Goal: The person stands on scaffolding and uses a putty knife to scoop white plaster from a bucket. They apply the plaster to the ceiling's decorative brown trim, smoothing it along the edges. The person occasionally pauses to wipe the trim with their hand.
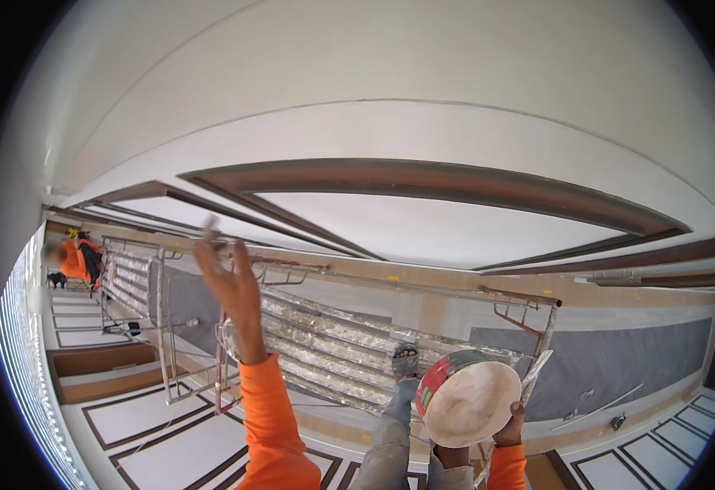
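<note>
Holding a round bucket point(433, 385) at the lower right of the view, just in front of faded jeans point(386, 449), with the right hand point(514, 425) closed on its right side near the rim. Wrapped outside in red and green, wide open at the mouth, and loaded with pale pinkish-white paste point(473, 400), smooth in parts and unevenly heaped. Reaching up and out with the left hand point(239, 290), well apart from the bucket, with fingers partly spread and blurred by motion; cannot tell of any hold there, beyond a greyish smear at the fingertips. Standing on a long scaffold platform point(317, 335) of ribbed, shiny, spattered metal, with a sandalled foot point(405, 359) near the bucket. Bordered on the wall side by a rusty tube point(529, 296) and toward the left by a pale-spattered scaffold frame point(162, 327). Open past the right end onto a floor of dark grey sheeting point(619, 359), edged in paler bands. Faced ahead by a smooth white wall panel point(423, 224), framed in brown, ridged moulding point(431, 177). Shared at far left with a co-worker point(80, 260) in orange.
</note>
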The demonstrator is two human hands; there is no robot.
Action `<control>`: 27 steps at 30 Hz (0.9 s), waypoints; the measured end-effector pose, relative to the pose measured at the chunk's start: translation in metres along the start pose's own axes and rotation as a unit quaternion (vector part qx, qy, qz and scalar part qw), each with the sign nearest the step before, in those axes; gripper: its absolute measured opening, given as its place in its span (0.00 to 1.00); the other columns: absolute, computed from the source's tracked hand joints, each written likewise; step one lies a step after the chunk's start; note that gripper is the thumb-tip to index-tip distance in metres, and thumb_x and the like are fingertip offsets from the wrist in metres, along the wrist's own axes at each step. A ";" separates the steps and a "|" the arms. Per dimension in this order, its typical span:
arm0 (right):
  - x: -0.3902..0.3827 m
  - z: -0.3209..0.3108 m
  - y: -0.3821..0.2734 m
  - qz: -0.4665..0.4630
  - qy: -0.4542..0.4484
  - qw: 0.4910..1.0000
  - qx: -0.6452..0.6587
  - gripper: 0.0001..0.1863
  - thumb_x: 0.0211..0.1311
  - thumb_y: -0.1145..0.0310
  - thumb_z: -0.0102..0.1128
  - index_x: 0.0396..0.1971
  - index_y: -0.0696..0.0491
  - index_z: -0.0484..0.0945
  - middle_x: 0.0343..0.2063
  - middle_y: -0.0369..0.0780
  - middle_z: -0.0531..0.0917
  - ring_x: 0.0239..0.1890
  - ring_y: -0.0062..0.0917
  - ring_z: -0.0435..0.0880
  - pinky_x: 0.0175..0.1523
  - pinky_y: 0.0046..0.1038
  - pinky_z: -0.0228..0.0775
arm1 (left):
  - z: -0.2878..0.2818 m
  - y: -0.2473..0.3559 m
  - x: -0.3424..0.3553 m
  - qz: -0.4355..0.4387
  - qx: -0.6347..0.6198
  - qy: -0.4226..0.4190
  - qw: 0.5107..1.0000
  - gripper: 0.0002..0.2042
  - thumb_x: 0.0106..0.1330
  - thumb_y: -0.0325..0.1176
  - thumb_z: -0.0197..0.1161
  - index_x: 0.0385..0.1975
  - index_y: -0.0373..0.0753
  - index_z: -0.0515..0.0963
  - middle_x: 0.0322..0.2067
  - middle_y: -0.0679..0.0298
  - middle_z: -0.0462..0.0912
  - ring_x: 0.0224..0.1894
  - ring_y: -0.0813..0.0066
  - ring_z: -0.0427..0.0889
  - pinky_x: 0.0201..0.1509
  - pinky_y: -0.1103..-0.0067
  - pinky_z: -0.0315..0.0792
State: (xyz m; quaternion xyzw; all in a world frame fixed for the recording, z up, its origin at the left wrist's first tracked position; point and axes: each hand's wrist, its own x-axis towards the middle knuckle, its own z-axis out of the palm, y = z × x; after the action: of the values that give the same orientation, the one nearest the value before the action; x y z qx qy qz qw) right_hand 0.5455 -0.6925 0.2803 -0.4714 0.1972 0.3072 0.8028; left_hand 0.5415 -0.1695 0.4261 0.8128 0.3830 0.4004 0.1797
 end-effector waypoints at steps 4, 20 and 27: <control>0.007 -0.007 0.012 0.025 -0.030 0.999 -0.017 0.42 0.53 0.46 0.71 0.58 0.65 0.74 0.50 0.47 0.83 0.51 0.36 0.85 0.57 0.38 0.79 | -0.027 -0.117 -0.151 -0.023 0.113 -0.214 0.970 0.18 0.64 0.36 0.71 0.48 0.34 0.75 0.41 0.53 0.79 0.41 0.54 0.80 0.46 0.60 0.73; 0.031 0.034 0.053 0.087 -0.005 0.986 -0.139 0.31 0.53 0.55 0.71 0.49 0.55 0.66 0.40 0.46 0.81 0.34 0.32 0.87 0.28 0.32 0.82 | -0.077 -0.076 -0.537 -0.371 0.247 -0.615 0.650 0.40 0.59 0.62 0.63 0.68 0.46 0.67 0.65 0.48 0.68 0.65 0.35 0.70 0.65 0.44 0.65; 0.041 0.057 0.077 0.156 -0.023 0.954 -0.254 0.35 0.52 0.49 0.68 0.53 0.56 0.68 0.36 0.41 0.82 0.26 0.27 0.85 0.20 0.27 0.74 | -0.066 -0.082 -0.536 -0.398 0.258 -0.583 0.660 0.32 0.58 0.58 0.64 0.62 0.50 0.77 0.64 0.54 0.73 0.65 0.43 0.71 0.66 0.48 0.63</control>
State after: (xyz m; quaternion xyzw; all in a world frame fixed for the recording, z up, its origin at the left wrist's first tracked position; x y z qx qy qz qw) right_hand 0.5246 -0.6015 0.2335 -0.6158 0.1654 0.4797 0.6028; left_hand 0.2427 -0.5291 0.1426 0.6639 0.5747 -0.3794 0.2917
